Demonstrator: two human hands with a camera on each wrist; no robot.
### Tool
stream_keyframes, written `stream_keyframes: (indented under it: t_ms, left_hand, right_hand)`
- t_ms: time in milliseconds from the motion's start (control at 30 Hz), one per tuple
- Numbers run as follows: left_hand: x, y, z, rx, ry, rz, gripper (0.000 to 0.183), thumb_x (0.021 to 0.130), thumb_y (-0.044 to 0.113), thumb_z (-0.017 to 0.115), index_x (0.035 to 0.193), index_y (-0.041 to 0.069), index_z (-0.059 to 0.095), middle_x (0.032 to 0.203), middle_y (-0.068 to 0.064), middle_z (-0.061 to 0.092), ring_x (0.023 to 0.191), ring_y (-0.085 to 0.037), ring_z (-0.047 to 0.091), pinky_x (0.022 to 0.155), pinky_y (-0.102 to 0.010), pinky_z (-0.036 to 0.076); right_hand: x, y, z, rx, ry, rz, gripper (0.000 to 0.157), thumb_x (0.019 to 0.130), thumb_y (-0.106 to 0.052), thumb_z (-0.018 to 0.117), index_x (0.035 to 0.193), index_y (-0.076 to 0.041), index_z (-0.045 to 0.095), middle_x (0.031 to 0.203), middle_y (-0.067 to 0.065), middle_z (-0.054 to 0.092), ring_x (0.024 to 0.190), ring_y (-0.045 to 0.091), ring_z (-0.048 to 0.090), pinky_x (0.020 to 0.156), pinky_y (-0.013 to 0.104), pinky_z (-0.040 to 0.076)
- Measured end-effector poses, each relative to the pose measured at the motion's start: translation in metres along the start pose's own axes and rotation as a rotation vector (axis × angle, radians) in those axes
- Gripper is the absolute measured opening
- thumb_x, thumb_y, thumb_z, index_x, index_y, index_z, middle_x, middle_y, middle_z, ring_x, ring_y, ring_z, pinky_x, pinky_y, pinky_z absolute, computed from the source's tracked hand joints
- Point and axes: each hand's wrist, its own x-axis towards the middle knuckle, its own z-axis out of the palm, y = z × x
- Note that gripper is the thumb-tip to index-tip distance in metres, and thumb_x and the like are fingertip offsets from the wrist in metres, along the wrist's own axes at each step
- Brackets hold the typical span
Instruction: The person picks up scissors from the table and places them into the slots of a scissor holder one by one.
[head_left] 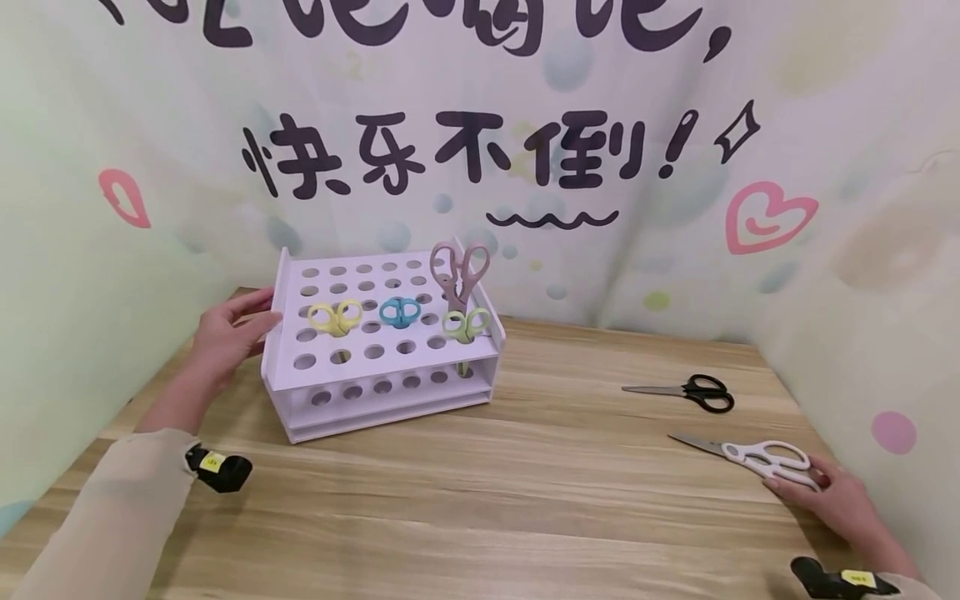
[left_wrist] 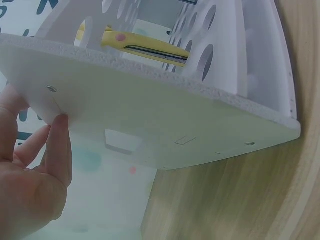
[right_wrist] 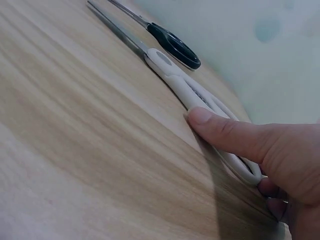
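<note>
My left hand (head_left: 228,333) touches the left side panel of a white rack (head_left: 390,357) with rows of round holes. In the left wrist view, a fingertip rests on the panel's outer face. The rack holds yellow scissors (head_left: 335,318), teal scissors (head_left: 400,312), light green scissors (head_left: 466,323) and mauve scissors (head_left: 459,279), handles up. At the table's right, my right hand (head_left: 840,500) grips the handle of white-handled scissors (head_left: 765,460) lying flat, thumb along the near loop and fingers at its far end. Black-handled scissors (head_left: 701,392) lie just beyond them.
The wooden table (head_left: 465,500) meets printed fabric walls (head_left: 570,275) at the back and both sides. The rack stands at the back left, near the wall. Black wrist cameras are strapped over both sleeves.
</note>
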Motion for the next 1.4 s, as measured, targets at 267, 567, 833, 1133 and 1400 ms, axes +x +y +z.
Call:
stream_keyframes:
  t_ms: [267,567,833,1133,1400]
  left_hand:
    - [-0.001,0.000,0.001,-0.032,0.001,0.012,0.062,0.086,0.013,0.064,0.139,-0.002,0.034,0.103,0.008,0.049,0.075,0.002,0.058,0.061,-0.017,0.052]
    - [0.000,-0.001,-0.002,-0.038,-0.005,0.012,0.064,0.086,0.014,0.065,0.139,-0.002,0.034,0.103,0.008,0.048,0.076,0.003,0.058,0.061,-0.017,0.052]
    - [0.000,-0.001,-0.002,-0.022,-0.011,0.011,0.064,0.087,0.014,0.064,0.140,-0.003,0.032,0.104,0.008,0.048,0.077,0.004,0.058,0.061,-0.017,0.052]
    - [0.002,-0.001,-0.001,0.005,-0.010,0.014,0.063,0.088,0.014,0.062,0.140,-0.003,0.032,0.104,0.007,0.047,0.076,0.003,0.058,0.061,-0.017,0.052]
    - [0.000,0.000,0.000,0.009,-0.010,0.013,0.063,0.088,0.014,0.062,0.140,-0.004,0.031,0.104,0.008,0.047,0.076,0.003,0.058,0.061,-0.017,0.052]
  right_hand:
    - [-0.002,0.000,-0.008,0.055,-0.074,0.058,0.080,0.081,-0.035,0.069,0.127,0.018,0.030,0.094,0.026,0.051,0.076,0.018,0.045,0.057,0.019,0.035]
    - [-0.002,-0.001,-0.012,0.041,-0.143,0.041,0.092,0.083,-0.038,0.066,0.133,0.021,0.016,0.106,0.041,0.044,0.092,0.039,0.047,0.063,0.023,0.036]
    - [0.000,-0.003,-0.008,0.157,-0.088,0.043,0.090,0.084,-0.031,0.067,0.136,0.019,0.012,0.088,0.025,0.055,0.072,0.013,0.048,0.055,0.019,0.038]
    - [-0.010,-0.008,-0.009,0.360,0.027,0.014,0.057,0.084,-0.022,0.068,0.131,-0.033,0.037,0.074,-0.019,0.061,0.068,-0.005,0.049,0.055,0.017,0.041]
    - [-0.008,-0.015,-0.015,0.910,-0.035,-0.098,0.049,0.085,0.008,0.058,0.109,-0.036,0.060,0.076,-0.003,0.067,0.066,0.006,0.064,0.055,0.021,0.053]
